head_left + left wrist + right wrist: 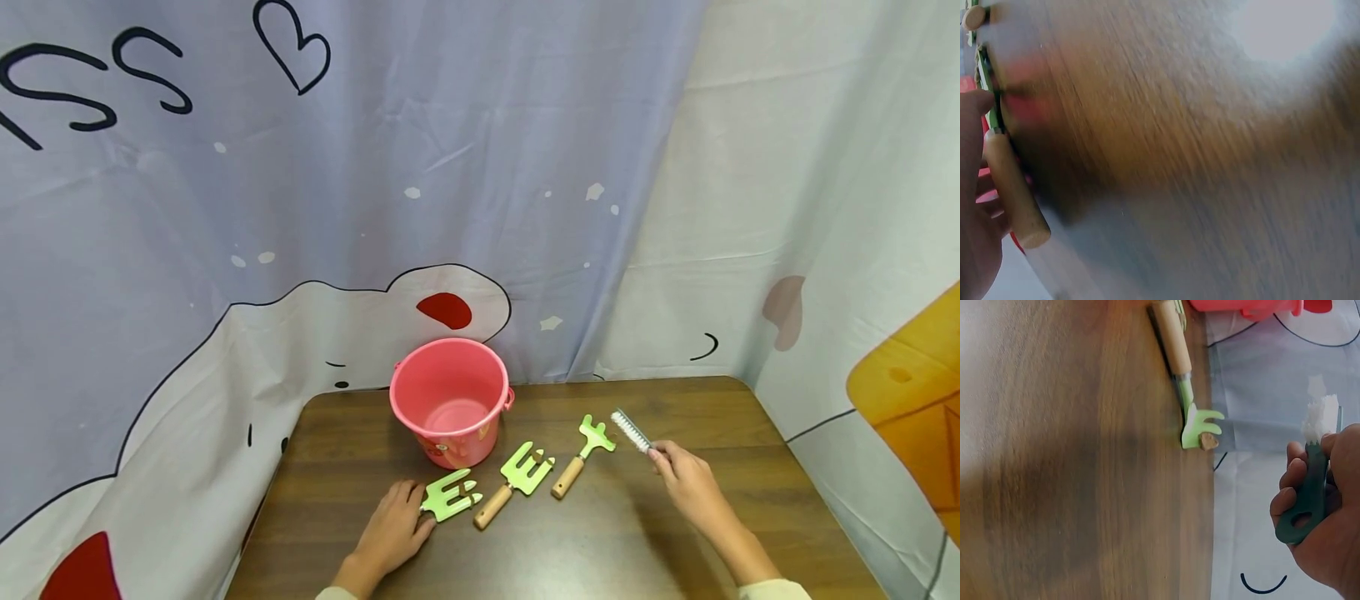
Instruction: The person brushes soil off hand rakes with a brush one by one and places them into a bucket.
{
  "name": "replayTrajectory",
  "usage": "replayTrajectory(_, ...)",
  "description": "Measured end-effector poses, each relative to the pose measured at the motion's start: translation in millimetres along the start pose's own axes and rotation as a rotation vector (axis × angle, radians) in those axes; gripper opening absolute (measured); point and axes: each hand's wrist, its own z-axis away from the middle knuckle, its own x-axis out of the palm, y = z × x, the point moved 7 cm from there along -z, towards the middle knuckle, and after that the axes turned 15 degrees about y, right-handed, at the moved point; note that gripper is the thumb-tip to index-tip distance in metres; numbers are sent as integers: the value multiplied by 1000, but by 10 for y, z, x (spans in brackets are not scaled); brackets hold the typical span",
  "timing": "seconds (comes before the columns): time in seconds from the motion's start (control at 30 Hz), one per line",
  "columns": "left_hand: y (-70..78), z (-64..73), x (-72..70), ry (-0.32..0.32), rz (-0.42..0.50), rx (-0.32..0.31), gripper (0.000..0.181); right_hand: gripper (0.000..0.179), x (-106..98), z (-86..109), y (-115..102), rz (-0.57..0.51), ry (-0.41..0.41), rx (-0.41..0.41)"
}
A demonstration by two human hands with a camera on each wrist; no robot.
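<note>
In the head view my left hand [392, 527] covers the handle of a light-green garden fork [450, 495] lying low at the table's left. The left wrist view shows my thumb at its green neck and fingers beyond the wooden handle [1016, 194]. My right hand [692, 485] grips a small brush [632, 430] by its dark green handle [1310, 494], white bristles pointing away. A second garden fork [517, 480] and a small hand rake [585, 454], both with wooden handles, lie between my hands.
A pink bucket [450, 400] stands at the back left of the wooden table [585, 550], just behind the forks. A printed curtain [525, 208] hangs along the table's far edge. Brown patches mark the forks' tines.
</note>
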Motion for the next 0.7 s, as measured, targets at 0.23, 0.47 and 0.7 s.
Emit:
replayTrajectory(0.23, 39, -19, -7, 20, -11, -34, 41, 20, 41, 43, -86, -25, -2, -12)
replayTrajectory(0.47, 73, -26, -39, 80, -60, 11, 36, 18, 49, 68, -124, -37, 0, -37)
replayTrajectory(0.7, 69, -30, -62, 112, -95, 14, 31, 19, 34, 80, -125, -44, -4, -40)
